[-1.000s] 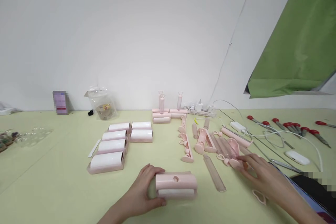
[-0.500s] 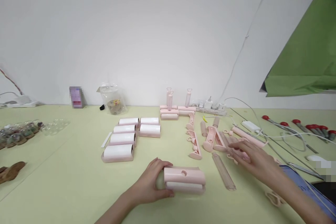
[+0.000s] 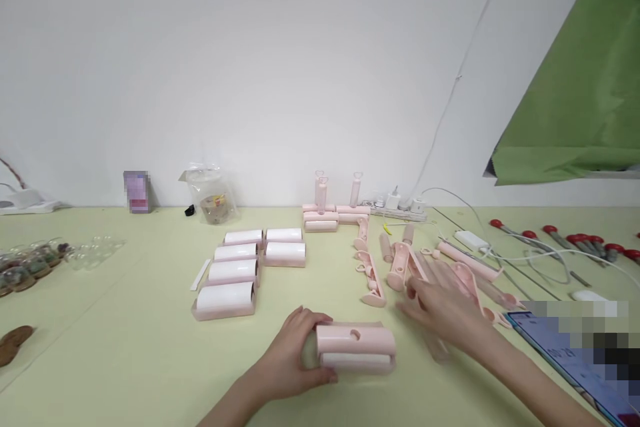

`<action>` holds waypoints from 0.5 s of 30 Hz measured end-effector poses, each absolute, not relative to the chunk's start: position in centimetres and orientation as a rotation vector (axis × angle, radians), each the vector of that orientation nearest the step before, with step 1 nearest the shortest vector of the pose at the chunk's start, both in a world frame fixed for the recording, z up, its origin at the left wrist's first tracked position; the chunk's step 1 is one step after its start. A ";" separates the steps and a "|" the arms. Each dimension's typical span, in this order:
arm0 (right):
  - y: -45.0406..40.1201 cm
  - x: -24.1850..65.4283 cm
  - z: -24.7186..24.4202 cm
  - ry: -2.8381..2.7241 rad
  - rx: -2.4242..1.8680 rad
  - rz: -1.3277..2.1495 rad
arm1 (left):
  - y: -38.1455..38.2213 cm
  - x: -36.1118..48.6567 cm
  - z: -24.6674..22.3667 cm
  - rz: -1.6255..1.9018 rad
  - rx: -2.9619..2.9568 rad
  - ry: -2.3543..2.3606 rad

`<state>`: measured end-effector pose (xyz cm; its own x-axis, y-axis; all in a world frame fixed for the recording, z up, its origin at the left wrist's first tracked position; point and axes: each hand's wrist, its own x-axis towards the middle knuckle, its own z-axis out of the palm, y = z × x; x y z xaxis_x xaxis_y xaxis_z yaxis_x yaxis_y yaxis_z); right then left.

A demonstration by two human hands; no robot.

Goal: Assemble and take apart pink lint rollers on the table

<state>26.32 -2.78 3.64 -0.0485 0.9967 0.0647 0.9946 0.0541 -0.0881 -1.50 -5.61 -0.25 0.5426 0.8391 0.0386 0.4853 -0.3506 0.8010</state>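
My left hand (image 3: 295,357) is wrapped round the left end of a pink lint roller head (image 3: 356,340), a pink cover with a round hole over a white roll. My right hand (image 3: 445,310), blurred, is over the pink parts with its fingers bent; whether anything is in them cannot be made out. Beneath it lies a clear tube (image 3: 436,348), partly hidden. Close by its fingertips is an open pink cover (image 3: 399,267). Another pink cover (image 3: 371,283) with small parts inside lies further left.
Several white rolls in clear-pink holders (image 3: 225,300) stand left of centre. Pink rollers with upright handles (image 3: 323,197) stand by the wall, near a power strip (image 3: 400,214). At right are a phone (image 3: 555,353), cables and red-tipped rods (image 3: 530,235). A bagged tub (image 3: 215,207) sits at back left.
My right hand has moved left from the pile of pink parts to above the clear tube. My left hand keeps hold of the roller head. The view has shifted slightly.
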 end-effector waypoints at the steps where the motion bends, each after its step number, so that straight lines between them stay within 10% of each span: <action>1: -3.7 27.0 2.6 -2.171 -2.127 0.102 | -5.6 -1.5 -0.2 0.582 2.008 1.068; 15: -5.9 22.2 11.5 -2.853 -1.382 0.415 | -5.4 -1.5 -0.7 0.591 2.027 1.065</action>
